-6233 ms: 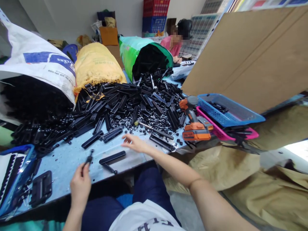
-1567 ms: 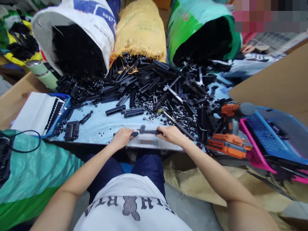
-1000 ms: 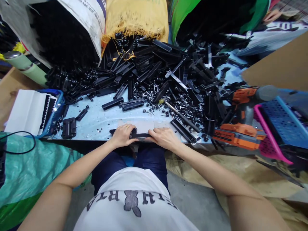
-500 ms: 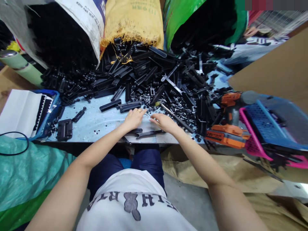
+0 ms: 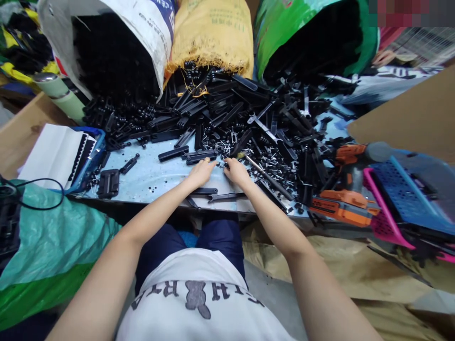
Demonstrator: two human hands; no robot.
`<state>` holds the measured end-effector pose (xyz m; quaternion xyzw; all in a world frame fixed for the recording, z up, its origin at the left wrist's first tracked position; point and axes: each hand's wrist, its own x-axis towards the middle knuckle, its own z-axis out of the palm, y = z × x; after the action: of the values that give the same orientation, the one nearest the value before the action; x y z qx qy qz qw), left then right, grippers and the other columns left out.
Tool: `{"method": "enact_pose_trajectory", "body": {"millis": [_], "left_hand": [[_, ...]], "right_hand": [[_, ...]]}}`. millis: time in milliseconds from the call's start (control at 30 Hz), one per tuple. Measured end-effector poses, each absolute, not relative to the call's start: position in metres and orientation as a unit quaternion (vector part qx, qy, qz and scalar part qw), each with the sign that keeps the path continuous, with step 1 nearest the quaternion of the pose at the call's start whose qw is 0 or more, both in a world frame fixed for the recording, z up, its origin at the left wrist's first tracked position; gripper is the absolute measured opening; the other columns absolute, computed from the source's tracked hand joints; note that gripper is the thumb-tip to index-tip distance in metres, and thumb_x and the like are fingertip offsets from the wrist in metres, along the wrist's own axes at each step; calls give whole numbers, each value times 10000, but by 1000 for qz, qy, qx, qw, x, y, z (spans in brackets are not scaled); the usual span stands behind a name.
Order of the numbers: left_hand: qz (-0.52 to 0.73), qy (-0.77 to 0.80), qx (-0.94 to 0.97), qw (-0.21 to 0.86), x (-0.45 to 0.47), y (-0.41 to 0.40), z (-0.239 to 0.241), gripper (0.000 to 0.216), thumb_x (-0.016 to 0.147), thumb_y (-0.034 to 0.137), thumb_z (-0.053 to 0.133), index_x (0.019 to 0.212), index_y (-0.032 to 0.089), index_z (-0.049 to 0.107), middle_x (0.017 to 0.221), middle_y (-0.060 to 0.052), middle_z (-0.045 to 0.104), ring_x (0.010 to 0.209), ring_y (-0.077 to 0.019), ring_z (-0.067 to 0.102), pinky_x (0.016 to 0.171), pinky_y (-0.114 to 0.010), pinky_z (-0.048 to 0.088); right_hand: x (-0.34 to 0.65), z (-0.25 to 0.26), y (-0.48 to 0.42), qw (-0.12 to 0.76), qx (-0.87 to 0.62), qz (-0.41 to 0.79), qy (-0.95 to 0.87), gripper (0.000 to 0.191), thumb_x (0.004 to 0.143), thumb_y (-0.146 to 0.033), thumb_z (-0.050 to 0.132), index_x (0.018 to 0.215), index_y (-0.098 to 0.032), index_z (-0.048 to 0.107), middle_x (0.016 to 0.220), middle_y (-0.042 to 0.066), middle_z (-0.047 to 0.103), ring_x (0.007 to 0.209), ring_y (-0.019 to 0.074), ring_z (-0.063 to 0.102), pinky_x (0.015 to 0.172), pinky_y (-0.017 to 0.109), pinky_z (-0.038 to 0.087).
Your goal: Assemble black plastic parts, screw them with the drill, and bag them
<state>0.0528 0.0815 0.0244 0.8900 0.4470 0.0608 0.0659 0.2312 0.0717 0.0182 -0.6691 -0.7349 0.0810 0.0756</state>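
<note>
At the near side of the table, my left hand rests with its fingers drawn together, pointing right. My right hand faces it from a short way off, fingertips pinched. Whatever sits between the fingertips is too small to name. Just beyond lies a scatter of small metal pins mixed with little black pieces. Behind my left hand are long black plastic parts. Nearer my body, a black strip and a flat dark piece lie on the table. A long tool with a metal shaft lies right of my right hand.
A large heap of black parts spills from a white sack, a yellow sack and a green sack. An orange cordless drill and pink and blue baskets are right. A blue basket stands left.
The view has shifted so the table appears farther right. My right hand has closed its fingers and come nearer my left hand, which stays in about the same place.
</note>
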Motion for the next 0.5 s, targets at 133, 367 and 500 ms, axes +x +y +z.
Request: {"method": "enact_pose_trajectory", "body": {"millis": [133, 367, 500], "left_hand": [[48, 389, 918, 60, 94, 104, 26, 305, 900, 101, 363, 1129, 131, 564, 1087, -132, 586, 996, -226, 563, 801, -330, 453], [72, 394, 912, 82, 62, 89, 30, 194, 869, 104, 441, 1016, 116, 567, 1009, -110, 616, 951, -206, 585, 820, -307, 445], [165, 423, 877, 154, 3, 69, 35, 138, 855, 190, 521, 972, 136, 570, 953, -73, 618, 874, -182, 593, 776, -283, 456]], "right_hand": [[236, 17, 67, 145, -671, 72, -724, 244, 787, -164, 516, 1007, -137, 617, 919, 94, 624, 832, 212, 578, 775, 309, 444], [246, 5, 38, 207, -651, 97, -724, 171, 801, -181, 490, 895, -149, 629, 855, 80, 613, 783, 197, 575, 763, 309, 449], [244, 1, 38, 186, -654, 119, -724, 359, 788, -167, 496, 1137, -135, 578, 998, 100, 597, 793, 193, 577, 803, 325, 454]]}}
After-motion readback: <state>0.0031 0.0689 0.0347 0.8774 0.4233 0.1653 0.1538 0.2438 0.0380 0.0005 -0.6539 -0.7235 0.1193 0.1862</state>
